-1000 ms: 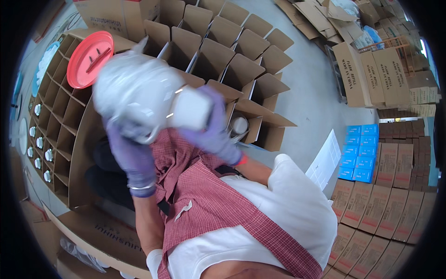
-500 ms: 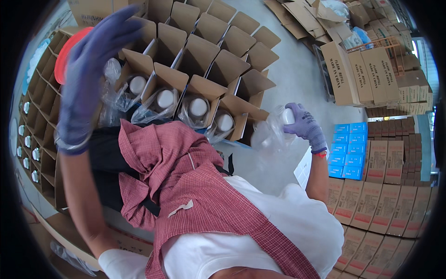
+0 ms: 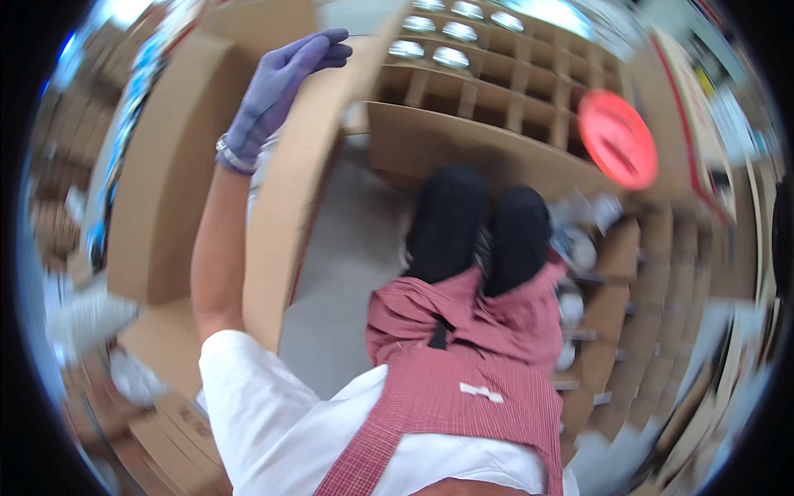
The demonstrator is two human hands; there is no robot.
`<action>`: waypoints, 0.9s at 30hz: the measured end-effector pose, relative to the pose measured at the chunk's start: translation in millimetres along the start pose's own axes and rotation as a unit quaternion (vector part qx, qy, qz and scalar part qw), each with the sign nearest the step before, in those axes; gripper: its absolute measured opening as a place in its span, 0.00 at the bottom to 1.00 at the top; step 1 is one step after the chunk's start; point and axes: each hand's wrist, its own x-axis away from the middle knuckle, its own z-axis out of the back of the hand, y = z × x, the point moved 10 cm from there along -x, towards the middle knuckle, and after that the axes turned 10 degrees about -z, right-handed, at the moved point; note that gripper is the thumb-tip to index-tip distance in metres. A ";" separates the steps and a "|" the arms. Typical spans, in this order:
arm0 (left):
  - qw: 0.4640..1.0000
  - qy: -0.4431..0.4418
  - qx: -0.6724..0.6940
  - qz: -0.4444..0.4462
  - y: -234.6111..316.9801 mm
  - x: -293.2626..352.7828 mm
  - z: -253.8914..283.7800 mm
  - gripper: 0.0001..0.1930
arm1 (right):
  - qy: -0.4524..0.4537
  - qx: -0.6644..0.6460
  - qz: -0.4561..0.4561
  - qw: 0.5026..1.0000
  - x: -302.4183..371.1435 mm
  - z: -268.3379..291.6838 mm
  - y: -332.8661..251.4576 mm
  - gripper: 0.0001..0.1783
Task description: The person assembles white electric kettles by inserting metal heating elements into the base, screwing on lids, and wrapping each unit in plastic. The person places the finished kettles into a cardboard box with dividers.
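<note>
My left hand [image 3: 285, 95], in a purple glove, is raised at the upper left with its fingers stretched out. It is at the upper end of a long cardboard flap [image 3: 289, 215] of a big open carton; I cannot tell whether it touches the flap. No object shows in it. My right hand is out of view. Ahead stands a divided carton [image 3: 488, 124] with several silvery round tops [image 3: 451, 57] in its cells. A red round plastic piece [image 3: 617, 139] lies over its right corner.
Open small cartons [image 3: 612, 331] stand in rows at the right. Bagged pieces with white tops [image 3: 572, 307] sit beside my knees. Grey floor [image 3: 339, 273] shows between the flap and my legs. At the lower left are flattened cardboard [image 3: 178, 438] and a clear plastic bag [image 3: 136, 379].
The view has swung left, toward the divided carton and big open carton. My left hand is now by the flap. My right hand, earlier gripping a bagged white-capped bottle, has left the view.
</note>
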 end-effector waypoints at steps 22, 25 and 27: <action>0.809 -0.056 -0.375 0.448 -317.5 258.8 225.7 0.24 | -0.447 0.640 0.142 0.609 -80.8 14.5 173.4 0.15; 0.835 -0.062 -0.368 0.405 -218.5 201.0 219.9 0.22 | -0.207 0.433 0.015 0.877 -150.3 10.8 39.3 0.11; 0.843 -0.013 -0.360 0.400 -154.5 210.0 232.5 0.20 | -0.001 0.294 0.323 0.900 -128.9 29.8 -218.7 0.19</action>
